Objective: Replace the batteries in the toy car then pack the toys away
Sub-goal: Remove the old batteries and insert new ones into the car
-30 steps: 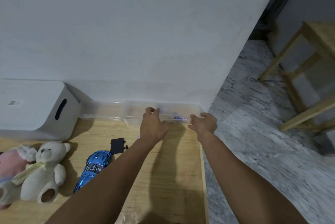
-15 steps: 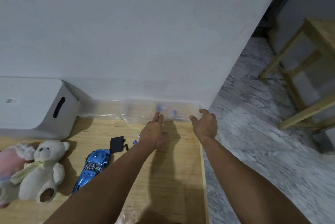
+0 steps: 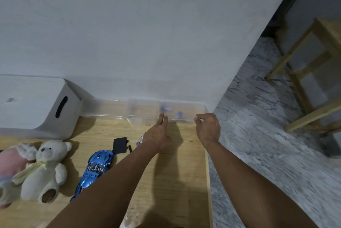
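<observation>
Clear plastic container: a shallow transparent storage box point(image 3: 181, 112) is set against the white wall at the far right corner of the pale wooden tabletop point(image 3: 180, 172); small blue items, probably batteries, are seen blurred inside it.
Left hand point(image 3: 156, 135): it is stretched forward with fingers straight and together, fingertips at or just short of the box's near edge; nothing is held.
Right hand point(image 3: 208, 128): it is placed at the box's right end with fingers loosely curved; whether the wall is actually gripped cannot be told.
Task object: the shiny blue toy car point(image 3: 94, 170) is laid on the tabletop, well apart from both hands, near the left forearm.
Battery cover: a small black plastic panel point(image 3: 120, 145) is laid just beyond the car's front end.
Step in hand: fresh batteries are judged to be fetched from the box.
Recommended technique: the box should be steadied with the right hand, and one cell at a time should be pinched out with the left.
Caution: the light box may be tipped off the table edge if pulled sideways.
Other toys: a cream plush teddy bear point(image 3: 44, 170) is seated at the left.
</observation>
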`<state>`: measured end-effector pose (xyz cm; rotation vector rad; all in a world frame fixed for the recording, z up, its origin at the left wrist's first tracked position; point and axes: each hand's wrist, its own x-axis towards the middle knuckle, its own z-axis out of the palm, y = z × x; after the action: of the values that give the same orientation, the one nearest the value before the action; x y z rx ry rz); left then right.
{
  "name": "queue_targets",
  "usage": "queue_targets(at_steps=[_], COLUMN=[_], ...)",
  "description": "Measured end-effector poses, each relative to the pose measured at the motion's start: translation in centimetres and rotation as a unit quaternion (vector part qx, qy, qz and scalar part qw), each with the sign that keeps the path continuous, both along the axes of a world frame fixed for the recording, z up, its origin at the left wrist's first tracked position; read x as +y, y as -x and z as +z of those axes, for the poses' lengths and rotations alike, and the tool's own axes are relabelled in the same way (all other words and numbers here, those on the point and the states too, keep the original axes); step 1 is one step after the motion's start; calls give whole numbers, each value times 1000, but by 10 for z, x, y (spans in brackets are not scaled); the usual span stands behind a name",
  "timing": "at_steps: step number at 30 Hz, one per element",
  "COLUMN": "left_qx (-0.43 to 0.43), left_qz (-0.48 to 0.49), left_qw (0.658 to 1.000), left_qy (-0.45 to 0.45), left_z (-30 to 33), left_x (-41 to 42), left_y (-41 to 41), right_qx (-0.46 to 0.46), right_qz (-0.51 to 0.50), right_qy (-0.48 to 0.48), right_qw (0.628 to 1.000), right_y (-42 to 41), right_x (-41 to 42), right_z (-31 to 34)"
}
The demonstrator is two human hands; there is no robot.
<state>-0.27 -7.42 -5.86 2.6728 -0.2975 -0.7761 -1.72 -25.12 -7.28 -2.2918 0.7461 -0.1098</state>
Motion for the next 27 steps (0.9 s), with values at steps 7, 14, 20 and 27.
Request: queue_targets(at_steps=[7, 14, 20, 27], left_qx=[-32, -141, -179, -107], left_qz=[-10, 87, 156, 231], left_qw=[999, 983, 971, 965], left_qy=[37, 76, -3, -61], left_z=[3, 5, 8, 10], left_x=[5, 46, 103, 162], left_y=[4, 25, 46, 77], right_qx=[26, 7, 57, 110], right_qz=[15, 91, 169, 229], right_qy=[51, 87, -4, -9], right_qw=[998, 992, 984, 967], right_y=[0, 11, 19, 33], right_x=[3, 40, 84, 132], right_z=[1, 3, 3, 2])
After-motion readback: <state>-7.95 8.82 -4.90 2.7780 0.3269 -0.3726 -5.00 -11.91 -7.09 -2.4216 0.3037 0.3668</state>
